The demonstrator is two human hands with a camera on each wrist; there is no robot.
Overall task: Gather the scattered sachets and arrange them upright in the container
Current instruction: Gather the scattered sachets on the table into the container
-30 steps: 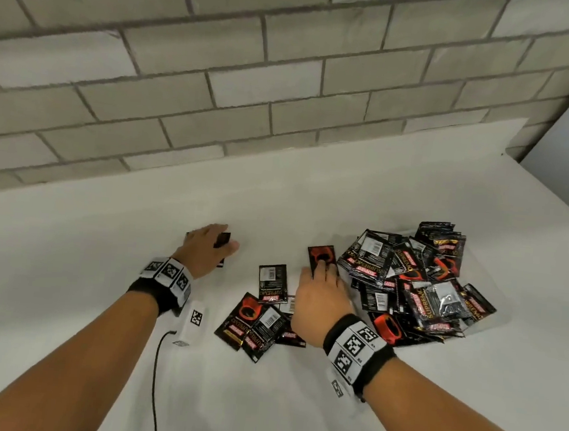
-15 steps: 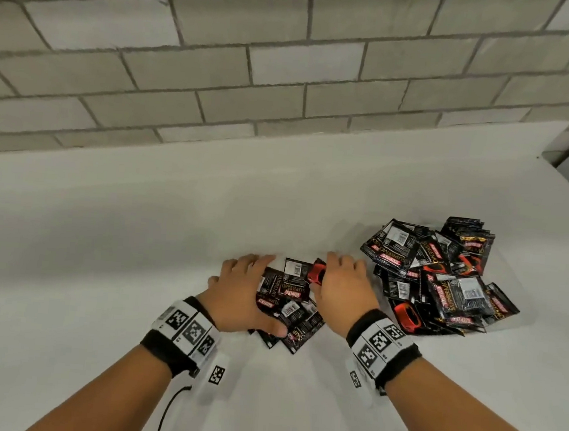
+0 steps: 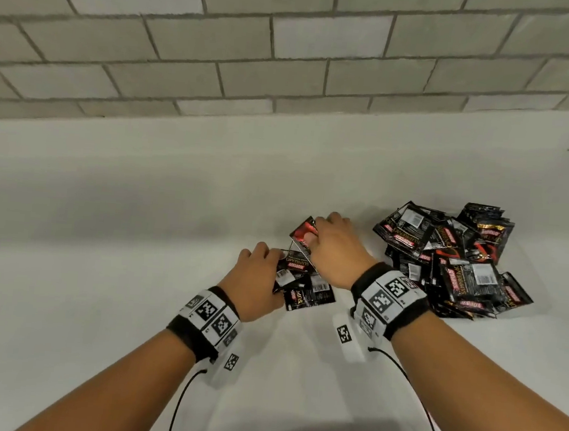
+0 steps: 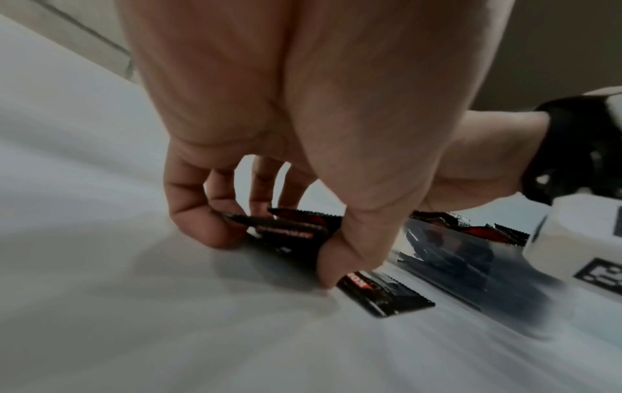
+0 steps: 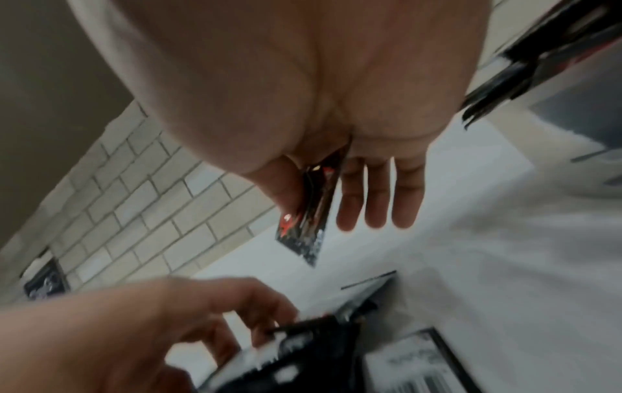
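Black-and-red sachets lie on a white table (image 3: pixel 102 233). My left hand (image 3: pixel 256 281) grips a small stack of sachets (image 3: pixel 300 278) at table level, thumb and curled fingers pinching the stack (image 4: pixel 289 234) from both sides. One more sachet (image 4: pixel 383 292) lies flat under the thumb. My right hand (image 3: pixel 332 247) holds a red-fronted sachet (image 3: pixel 304 234) lifted on edge just above that stack; in the right wrist view the sachet (image 5: pixel 309 212) sits between thumb and forefinger, with the other fingers straight. A big heap of sachets (image 3: pixel 451 261) lies to the right. No container is in view.
A grey block wall (image 3: pixel 290 51) runs along the table's far edge. Cables (image 3: pixel 180 402) trail from both wristbands toward me. Bare tabletop stretches to the left of the hands.
The left hand came right from a lone sachet and closed round the small stack. The right hand lifted the red sachet off the table onto its edge. The camera view shifted left.
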